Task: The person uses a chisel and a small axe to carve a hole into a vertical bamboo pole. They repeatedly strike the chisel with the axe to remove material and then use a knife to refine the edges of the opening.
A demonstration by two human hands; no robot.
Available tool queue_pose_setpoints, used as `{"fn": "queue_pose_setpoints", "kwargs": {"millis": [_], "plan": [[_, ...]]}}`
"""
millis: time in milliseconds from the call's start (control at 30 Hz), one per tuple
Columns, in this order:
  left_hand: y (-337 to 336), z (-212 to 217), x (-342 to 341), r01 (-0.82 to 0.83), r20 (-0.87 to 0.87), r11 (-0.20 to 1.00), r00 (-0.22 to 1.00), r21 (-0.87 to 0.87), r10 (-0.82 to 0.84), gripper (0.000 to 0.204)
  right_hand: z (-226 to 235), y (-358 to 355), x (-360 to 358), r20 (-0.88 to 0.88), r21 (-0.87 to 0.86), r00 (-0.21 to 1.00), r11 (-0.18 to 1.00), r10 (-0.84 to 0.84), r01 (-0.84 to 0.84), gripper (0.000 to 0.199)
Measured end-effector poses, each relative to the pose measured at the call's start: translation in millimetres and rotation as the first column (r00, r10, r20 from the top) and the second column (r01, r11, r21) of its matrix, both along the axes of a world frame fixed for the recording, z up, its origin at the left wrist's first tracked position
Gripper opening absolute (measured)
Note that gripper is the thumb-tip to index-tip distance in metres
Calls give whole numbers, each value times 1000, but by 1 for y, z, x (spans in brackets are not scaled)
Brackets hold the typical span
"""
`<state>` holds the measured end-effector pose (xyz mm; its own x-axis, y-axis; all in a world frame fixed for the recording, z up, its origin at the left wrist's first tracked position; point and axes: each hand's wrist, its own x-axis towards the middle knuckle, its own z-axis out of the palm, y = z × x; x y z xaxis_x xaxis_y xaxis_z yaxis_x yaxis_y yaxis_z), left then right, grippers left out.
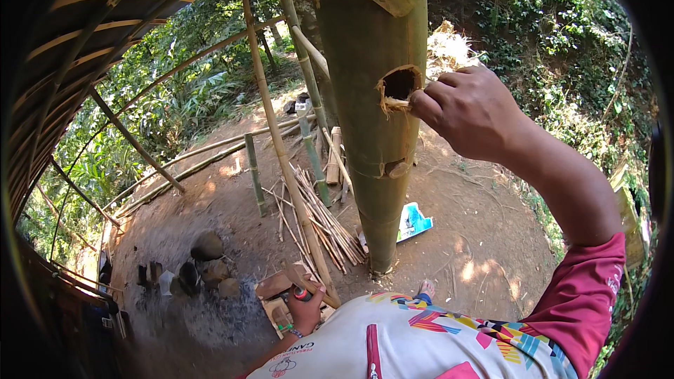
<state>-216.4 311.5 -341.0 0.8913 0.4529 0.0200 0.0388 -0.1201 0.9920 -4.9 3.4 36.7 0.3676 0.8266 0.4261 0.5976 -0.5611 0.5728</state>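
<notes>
At the left, dark stones (207, 245) are set on ashy ground, well apart from the work. Low down, the left hand (307, 310) is curled around a red-and-black object (302, 294), and a curved wooden piece (306, 282) is seen just beside the fingers; whether both are gripped cannot be told. Should either be held loosely while attention is given to the other hand, it could be dropped near the foot (426, 288). Next, thin sticks (324, 221) are heaped on the ground behind the post; if they were stepped on, footing could be lost.

Near the middle, the thick bamboo post (372, 144) is stood upright in front of the body, with a hole (401, 83) cut in its upper part. The hole's lower rim is frayed, and a pale strip (397, 104) is left along it. If the strip is pulled along the grain, a split could be run down the wall, and the hole could be widened unevenly.

At the right, the right hand (456, 109) is raised to the hole, its thumb and fingers drawn together, apparently in a pinch on the strip's end. Skin could be cut by the bare edge or pricked by splinters, since no glove is worn; if the strip were snapped suddenly, the knuckles could be jerked backward.
</notes>
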Motion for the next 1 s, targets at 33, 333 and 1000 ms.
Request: {"fn": "queue_pose_setpoints", "kwargs": {"millis": [33, 333, 1000], "plan": [[1, -1, -3, -38, -5, 999, 999, -29, 37, 40, 4, -1, 1, 6, -40, 1000, 999, 23, -23, 13], [18, -5, -11, -154, -54, 988, 986, 24, 155, 38, 81, 9, -24, -89, -127, 996, 991, 27, -38, 17], [-31, -7, 32, 87, -5, 973, 996, -214, -90, 37, 17, 15, -16, -14, 63, 1000, 998, -16, 17, 18]]}}
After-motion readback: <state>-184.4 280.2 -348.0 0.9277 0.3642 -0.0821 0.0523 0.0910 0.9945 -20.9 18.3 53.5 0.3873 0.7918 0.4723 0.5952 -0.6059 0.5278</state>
